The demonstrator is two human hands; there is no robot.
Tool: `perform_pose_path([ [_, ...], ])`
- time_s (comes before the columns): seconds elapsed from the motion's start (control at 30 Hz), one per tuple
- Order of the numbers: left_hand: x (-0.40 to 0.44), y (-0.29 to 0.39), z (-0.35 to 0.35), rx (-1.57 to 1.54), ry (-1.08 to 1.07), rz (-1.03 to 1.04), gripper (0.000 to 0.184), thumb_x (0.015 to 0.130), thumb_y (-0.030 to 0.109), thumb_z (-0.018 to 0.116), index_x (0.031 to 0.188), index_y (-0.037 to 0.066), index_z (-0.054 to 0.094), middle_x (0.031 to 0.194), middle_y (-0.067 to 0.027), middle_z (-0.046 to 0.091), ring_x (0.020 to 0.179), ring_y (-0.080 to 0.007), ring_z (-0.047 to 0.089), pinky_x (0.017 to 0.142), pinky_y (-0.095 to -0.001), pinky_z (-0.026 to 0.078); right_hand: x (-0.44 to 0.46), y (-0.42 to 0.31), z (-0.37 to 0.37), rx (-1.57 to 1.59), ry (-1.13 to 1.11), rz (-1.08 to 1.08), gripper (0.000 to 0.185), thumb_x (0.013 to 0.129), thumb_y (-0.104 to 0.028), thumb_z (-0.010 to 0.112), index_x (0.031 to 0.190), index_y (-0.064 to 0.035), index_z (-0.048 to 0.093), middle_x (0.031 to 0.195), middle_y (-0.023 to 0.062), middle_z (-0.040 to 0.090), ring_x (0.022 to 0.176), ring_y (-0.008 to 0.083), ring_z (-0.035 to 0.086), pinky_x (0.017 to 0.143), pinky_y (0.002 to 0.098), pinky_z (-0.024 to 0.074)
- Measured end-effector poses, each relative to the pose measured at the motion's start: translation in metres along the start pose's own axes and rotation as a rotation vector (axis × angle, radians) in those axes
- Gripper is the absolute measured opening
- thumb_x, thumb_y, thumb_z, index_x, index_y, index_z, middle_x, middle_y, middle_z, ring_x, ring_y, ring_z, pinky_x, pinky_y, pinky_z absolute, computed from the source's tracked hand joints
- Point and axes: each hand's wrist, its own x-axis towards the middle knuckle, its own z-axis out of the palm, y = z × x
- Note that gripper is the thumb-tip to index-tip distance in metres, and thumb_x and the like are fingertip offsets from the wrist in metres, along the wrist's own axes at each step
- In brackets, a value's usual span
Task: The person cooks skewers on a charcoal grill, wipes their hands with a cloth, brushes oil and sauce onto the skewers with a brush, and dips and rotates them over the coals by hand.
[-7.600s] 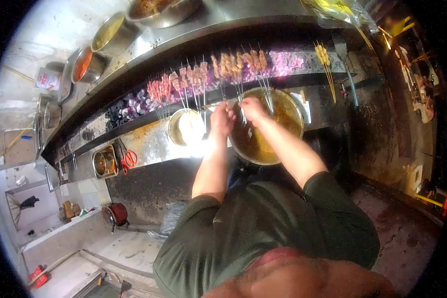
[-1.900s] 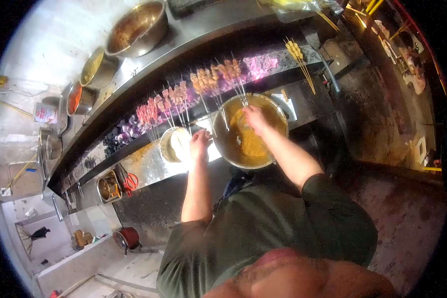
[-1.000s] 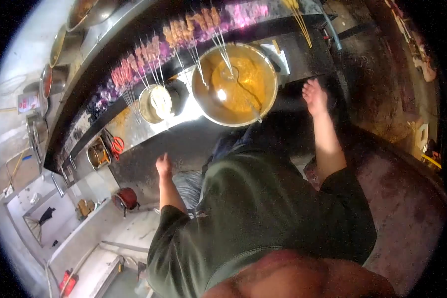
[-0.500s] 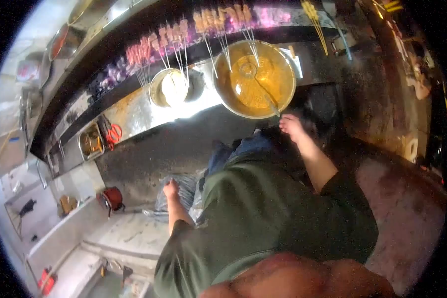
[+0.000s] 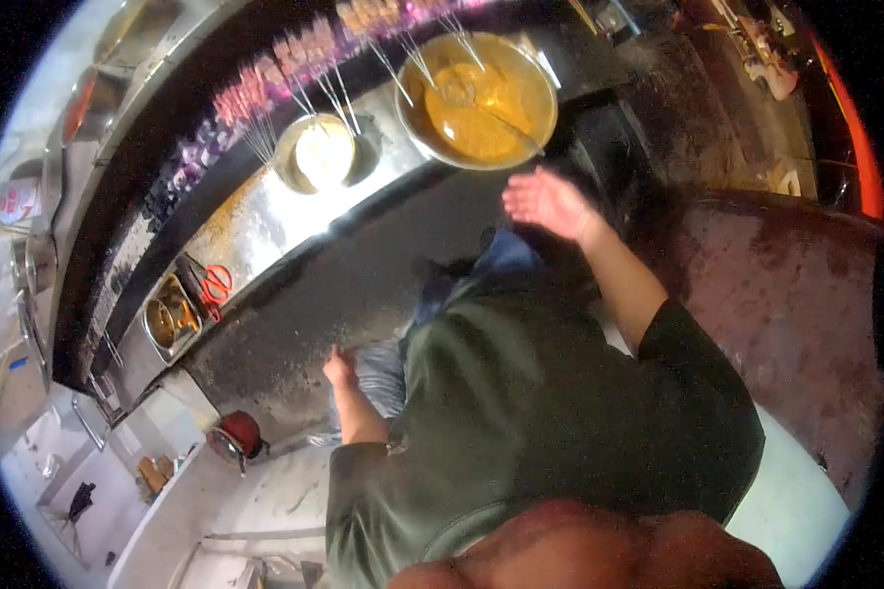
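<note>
Steel ledge (image 5: pixel 250 214) is running diagonally across the space, alongside a long, black-walled grill (image 5: pixel 182 228). Dark and pale charcoal lumps (image 5: pixel 192 165) are lying in the grill; thin metal skewers of pinkish meat (image 5: pixel 241 98) are resting above, bare ends pointing towards me. On the ledge, a small round metal pot (image 5: pixel 286 162), glare-whitened inside, is standing left of a wide round steel bowl (image 5: pixel 409 113) holding wet-looking orange-brown contents (image 5: pixel 493 110). Silvery long-handled ladle (image 5: pixel 517 135) is leaning in the bowl, its handle reaching the near right rim. Red-handled scissors (image 5: pixel 216 286) are lying farther left.

Handling, my judgement: bowl is probably sitting heavy, contents likely slopping if tipped; 2 hands on opposite rim sides would suit. Ladle is looking light and stiff, maybe slippery; best hold is the handle's outer end, at the rim.

Grip: my right hand (image 5: pixel 548 204) is hovering near the bowl's near edge, palm open, fingers extended, gripping nothing visible. My left hand (image 5: pixel 340 367) is hanging well apart from the bowl, beside crumpled grey plastic (image 5: pixel 381 378), thumb raised. Fingers are looking curled, but blur is hiding whether they are clenched or grasping anything.
</note>
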Motion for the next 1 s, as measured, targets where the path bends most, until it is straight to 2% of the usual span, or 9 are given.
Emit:
perform_pose_path([
  [0.17, -0.007, 0.002, -0.003, -0.198, -0.21, 0.016, 0.023, 0.088, 0.026, 0.054, 0.075, 0.008, 0.049, 0.063, -0.0021, 0.051, 0.052, -0.0123, 0.049, 0.044, -0.0259, 0.037, -0.003, -0.031, 0.013, 0.124, -0.272, -0.136, 0.063, 0.094, -0.049, 0.024, 0.124, 0.0029, 0.044, 0.116, 0.0221, 0.055, 0.105, 0.0324, 0.055, 0.094, 0.0439, 0.0411],
  [0.33, -0.122, 0.078, 0.051, -0.324, 0.053, 0.206, 0.021, 0.087, 0.028, 0.059, 0.085, 0.007, 0.053, 0.077, -0.0012, 0.055, 0.063, -0.0123, 0.053, 0.056, -0.0263, 0.044, -0.001, -0.035, 0.031, 0.117, -0.086, -0.033, 0.052, 0.094, -0.038, 0.033, 0.123, 0.004, 0.042, 0.115, 0.0248, 0.052, 0.102, 0.0355, 0.055, 0.089, 0.0443, 0.0441],
  [0.37, -0.102, 0.069, 0.037, -0.464, -0.037, 0.294, 0.023, 0.086, 0.028, 0.06, 0.089, 0.006, 0.055, 0.077, -0.0005, 0.055, 0.064, -0.0116, 0.053, 0.058, -0.0267, 0.045, 0.005, -0.03, 0.043, 1.013, -0.261, 0.369, 0.041, 0.093, -0.028, 0.036, 0.12, 0.0016, 0.045, 0.109, 0.0196, 0.054, 0.096, 0.0295, 0.056, 0.083, 0.0402, 0.0466],
  [0.43, -0.115, 0.079, 0.032, -0.254, 0.165, 0.335, 0.025, 0.086, 0.024, 0.06, 0.098, 0.002, 0.056, 0.078, -0.0005, 0.056, 0.065, -0.0099, 0.052, 0.06, -0.0247, 0.046, 0.024, -0.028, 0.062, 0.113, -0.245, 0.168, 0.044, 0.093, -0.032, 0.036, 0.122, -0.0001, 0.044, 0.112, 0.0189, 0.053, 0.099, 0.0298, 0.054, 0.086, 0.041, 0.0445],
  [0.47, -0.135, 0.08, 0.033, -0.252, 0.223, 0.37, 0.026, 0.087, 0.022, 0.059, 0.101, 0.0, 0.055, 0.08, -0.0008, 0.058, 0.065, -0.0094, 0.052, 0.059, -0.0236, 0.045, 0.031, -0.022, 0.07, -0.043, -0.266, 0.175, 0.045, 0.093, -0.033, 0.036, 0.123, -0.0009, 0.043, 0.114, 0.0185, 0.052, 0.101, 0.03, 0.053, 0.087, 0.0414, 0.0435],
  [0.8, -0.19, -0.027, -0.016, -0.202, 0.636, 0.197, 0.035, 0.081, 0.031, 0.06, 0.1, 0.002, 0.061, 0.089, -0.0135, 0.066, 0.083, -0.0223, 0.063, 0.075, -0.0332, 0.048, 0.14, 0.061, 0.178, -0.709, -0.731, 0.564, 0.059, 0.091, -0.051, 0.037, 0.133, -0.0095, 0.036, 0.129, 0.0148, 0.045, 0.115, 0.0317, 0.045, 0.1, 0.0457, 0.0333],
  [0.87, -0.198, -0.055, -0.023, -0.246, 0.734, 0.126, 0.035, 0.08, 0.03, 0.061, 0.1, 0.001, 0.061, 0.09, -0.0155, 0.066, 0.085, -0.025, 0.063, 0.077, -0.0345, 0.048, 0.18, 0.086, 0.19, -0.328, -0.435, 1.039, 0.057, 0.092, -0.049, 0.038, 0.13, -0.0072, 0.039, 0.125, 0.0147, 0.048, 0.113, 0.0313, 0.046, 0.098, 0.0442, 0.0354],
  [0.9, -0.195, -0.072, -0.025, -0.24, 0.808, 0.113, 0.036, 0.079, 0.03, 0.061, 0.099, 0.0, 0.061, 0.091, -0.0163, 0.065, 0.086, -0.0263, 0.063, 0.077, -0.035, 0.048, 0.154, 0.097, 0.23, -0.773, -0.629, 0.824, 0.053, 0.093, -0.046, 0.038, 0.128, -0.0062, 0.041, 0.121, 0.0132, 0.051, 0.108, 0.0298, 0.05, 0.094, 0.0429, 0.0386],
  [1.0, -0.2, -0.135, -0.024, -0.233, 0.995, 0.171, 0.034, 0.077, 0.024, 0.062, 0.099, -0.002, 0.059, 0.09, -0.0182, 0.065, 0.088, -0.031, 0.062, 0.078, -0.0369, 0.048, 0.184, 0.137, 0.235, -1.049, -0.875, 0.799, 0.049, 0.095, -0.041, 0.037, 0.129, -0.0066, 0.04, 0.117, 0.0115, 0.054, 0.102, 0.0269, 0.053, 0.089, 0.0416, 0.0418],
])
